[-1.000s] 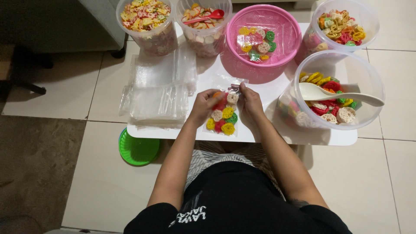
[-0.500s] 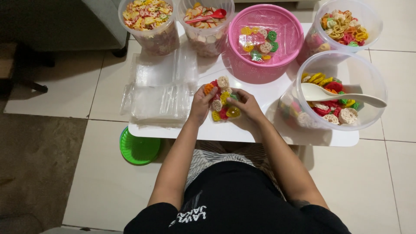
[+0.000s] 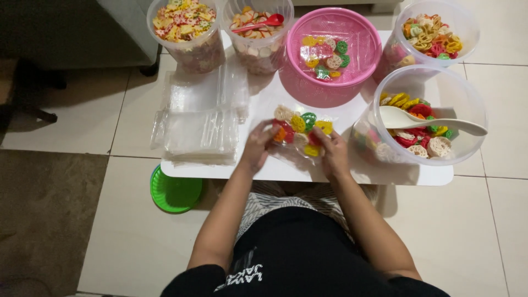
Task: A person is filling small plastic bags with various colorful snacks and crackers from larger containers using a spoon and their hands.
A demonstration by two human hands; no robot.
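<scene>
Since a moment ago the clear bag of coloured crackers (image 3: pixel 297 129) has turned to lie crosswise and shifted a little right, and both hands have slid to its ends. Left hand (image 3: pixel 258 146) keeps a closed grip on the bag's left end; right hand (image 3: pixel 333 151) pinches the right end, so the bag sits between them just above the front middle of the white desk (image 3: pixel 352 173). A stack of empty clear bags (image 3: pixel 201 118) covers the desk's left part. Along the back stand two clear tubs of snacks, one with a red spoon (image 3: pixel 258 23), then a pink basket (image 3: pixel 335 52) holding filled bags. At the right, a large clear tub (image 3: pixel 434 118) carries a white scoop (image 3: pixel 426 120), with another tub (image 3: pixel 434 33) behind it. Pale floor tiles (image 3: pixel 60 118) surround the desk; a green lid (image 3: pixel 175 192) lies under its left edge, beside a brown rug (image 3: pixel 44 220).
</scene>
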